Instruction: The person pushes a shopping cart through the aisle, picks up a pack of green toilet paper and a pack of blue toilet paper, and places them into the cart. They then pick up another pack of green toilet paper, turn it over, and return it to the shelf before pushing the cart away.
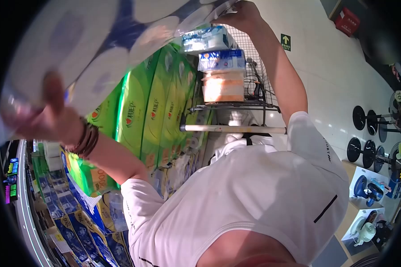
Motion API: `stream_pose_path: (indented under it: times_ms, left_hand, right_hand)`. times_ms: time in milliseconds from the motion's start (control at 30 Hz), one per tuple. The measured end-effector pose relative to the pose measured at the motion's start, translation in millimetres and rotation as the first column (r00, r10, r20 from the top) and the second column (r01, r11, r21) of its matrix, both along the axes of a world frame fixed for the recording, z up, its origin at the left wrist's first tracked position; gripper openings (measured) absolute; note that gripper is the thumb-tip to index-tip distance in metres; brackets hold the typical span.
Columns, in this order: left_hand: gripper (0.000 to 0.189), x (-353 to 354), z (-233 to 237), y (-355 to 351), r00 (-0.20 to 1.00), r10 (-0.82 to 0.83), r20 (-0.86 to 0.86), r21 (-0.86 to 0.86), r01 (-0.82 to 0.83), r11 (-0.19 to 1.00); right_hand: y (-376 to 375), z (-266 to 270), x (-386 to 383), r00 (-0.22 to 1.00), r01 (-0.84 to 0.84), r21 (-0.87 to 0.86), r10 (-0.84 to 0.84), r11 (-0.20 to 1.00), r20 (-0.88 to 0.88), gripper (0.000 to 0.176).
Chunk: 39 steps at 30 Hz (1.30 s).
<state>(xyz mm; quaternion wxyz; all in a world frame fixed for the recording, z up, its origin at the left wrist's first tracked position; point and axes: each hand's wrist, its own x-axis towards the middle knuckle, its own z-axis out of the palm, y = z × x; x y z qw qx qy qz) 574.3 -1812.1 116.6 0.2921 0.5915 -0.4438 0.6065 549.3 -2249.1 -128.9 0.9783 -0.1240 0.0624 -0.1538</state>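
A large clear-wrapped pack of toilet rolls is held up across the upper left of the head view. My left hand grips its lower left end, the thumb pressed against the wrap and the fingers partly blurred. At the far right end, my right hand is closed on the pack's edge, with some fingers hidden. Beneath the pack stand bright green tissue packs in a row. Right of them is a wire shopping cart holding a blue-and-white pack and other stacked packs.
The cart handle crosses in front of my body. More wrapped paper packs fill the shelves at lower left. A green arrow sign marks the tiled floor. Display stands with black round bases and small appliances line the right.
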Motion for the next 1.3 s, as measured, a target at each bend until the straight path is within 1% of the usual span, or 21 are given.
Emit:
stream_pose_path:
  times_ms: [33, 67, 167, 200, 233, 267, 300, 333, 367, 400, 433, 500, 633, 767, 833, 867, 933, 1033, 1167, 1233, 1300]
  left_hand:
    - [0.074, 6, 3, -30, 0.999, -0.038, 0.012, 0.048, 0.038, 0.998]
    - [0.076, 12, 5, -59, 0.997, -0.078, 0.021, 0.101, 0.075, 0.992]
    - [0.081, 25, -3, -142, 0.979, -0.205, 0.007, 0.241, 0.197, 0.95]
    - [0.078, 26, -12, -167, 0.957, -0.282, -0.068, 0.269, 0.29, 0.918]
    - [0.078, 13, -10, -197, 0.882, -0.471, -0.006, 0.361, 0.442, 0.821]
    - [0.079, 15, -17, -210, 0.919, -0.388, -0.073, 0.498, 0.37, 0.784]
    - [0.086, 27, -33, -224, 0.954, -0.204, -0.219, 0.488, 0.288, 0.824]
    - [0.082, 50, -51, -247, 0.929, -0.326, -0.174, 0.466, 0.369, 0.804]
    - [0.081, 46, -55, -255, 0.909, -0.324, -0.263, 0.6, 0.417, 0.683]
    - [0.08, 74, -76, -266, 0.917, -0.255, -0.308, 0.638, 0.398, 0.66]
    - [0.08, 86, -94, -277, 0.933, -0.208, -0.293, 0.682, 0.357, 0.638]
    - [0.081, 106, -135, -295, 0.906, -0.106, -0.41, 0.713, 0.39, 0.583]
    - [0.084, 131, -197, -328, 0.916, 0.008, -0.402, 0.833, 0.362, 0.418]
    - [0.093, 153, -265, -350, 0.901, 0.132, -0.413, 0.882, 0.359, 0.304]
    - [0.089, 176, -306, -355, 0.866, 0.132, -0.482, 0.855, 0.431, 0.288]
    - [0.068, 189, -321, -357, 0.822, 0.167, -0.545, 0.821, 0.483, 0.304]
    - [0.057, 197, -353, -355, 0.843, 0.195, -0.502, 0.843, 0.425, 0.331]
    - [0.048, 193, -372, -350, 0.792, 0.246, -0.559, 0.808, 0.454, 0.375]
    - [0.044, 183, -375, -344, 0.746, 0.257, -0.614, 0.759, 0.469, 0.452]
    - [0.045, 183, -381, -337, 0.755, 0.278, -0.595, 0.77, 0.434, 0.468]
    - [0.045, 169, -380, -321, 0.776, 0.171, -0.608, 0.684, 0.401, 0.609]
  right_hand:
    - [11, 39, -11, 0.98, 0.062, -0.025, -0.065, 0.998, -0.19, 0.031]
    - [1, 34, 1, 0.992, 0.096, -0.074, -0.101, 0.993, -0.069, 0.038]
    - [-19, 28, 17, 0.997, 0.066, -0.057, -0.063, 0.996, 0.049, 0.048]
    - [-36, 3, 45, 0.997, 0.081, 0.065, -0.08, 0.995, -0.014, 0.052]
    - [-28, 10, 32, 0.988, 0.104, -0.299, -0.134, 0.948, -0.082, 0.046]
    - [-18, 13, 16, 0.969, 0.087, -0.629, -0.212, 0.773, -0.126, 0.04]
    - [-20, 3, 16, 0.959, 0.115, -0.772, -0.273, 0.625, -0.079, 0.039]
    - [-28, -16, 25, 0.959, 0.161, -0.802, -0.284, 0.575, -0.011, 0.037]
    - [-38, -38, 35, 0.962, 0.188, -0.788, -0.271, 0.586, 0.028, 0.036]
    - [-44, -62, 48, 0.971, 0.181, -0.722, -0.239, 0.667, 0.022, 0.036]
    - [-58, -93, 76, 0.993, 0.1, -0.266, -0.113, 0.959, -0.034, 0.036]
    - [-59, -123, 82, 0.975, 0.016, -0.173, -0.054, 0.985, -0.217, 0.032]
    - [-53, -183, 98, 0.92, -0.001, 0.033, 0.014, 0.999, -0.393, 0.021]
    - [-68, -249, 100, 0.706, -0.071, -0.096, -0.018, 0.993, -0.708, 0.016]
    - [-62, -266, 84, 0.642, -0.182, -0.165, -0.01, 0.969, -0.767, 0.017]
    - [-58, -275, 77, 0.648, -0.191, -0.185, -0.018, 0.964, -0.762, 0.019]
    - [-52, -291, 59, 0.654, -0.217, -0.223, -0.028, 0.95, -0.756, 0.022]
    - [-52, -312, 39, 0.716, -0.007, -0.127, -0.084, 0.992, -0.693, 0.026]
    - [-47, -306, 37, 0.727, 0.034, -0.142, -0.122, 0.989, -0.676, 0.032]
    - [-46, -283, 35, 0.733, -0.01, -0.264, -0.173, 0.964, -0.658, 0.034]
    - [-38, -238, 36, 0.628, 0.024, -0.503, -0.405, 0.864, -0.665, 0.042]
